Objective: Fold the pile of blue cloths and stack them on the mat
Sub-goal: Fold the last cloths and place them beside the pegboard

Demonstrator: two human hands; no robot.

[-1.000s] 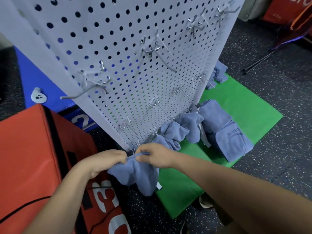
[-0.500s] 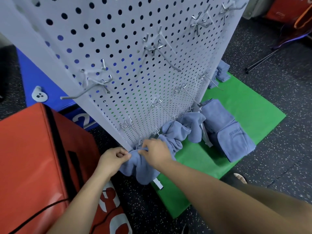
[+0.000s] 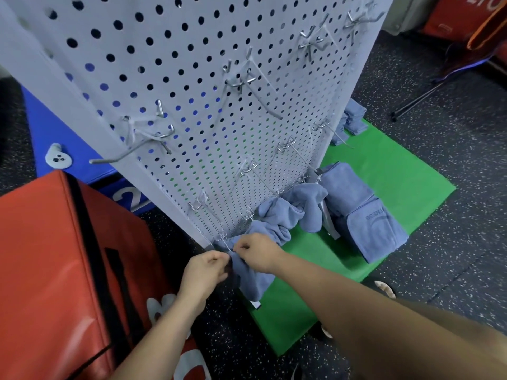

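head: both hands (image 3: 204,271) (image 3: 258,252) pinch-tight on cloth (image 3: 255,281)

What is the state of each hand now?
Left hand: closed, pinching the cloth.
Right hand: closed, pinching the same cloth.

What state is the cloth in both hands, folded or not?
Not folded: the cloth hangs crumpled from its top edge, pinched by the left hand and right hand.
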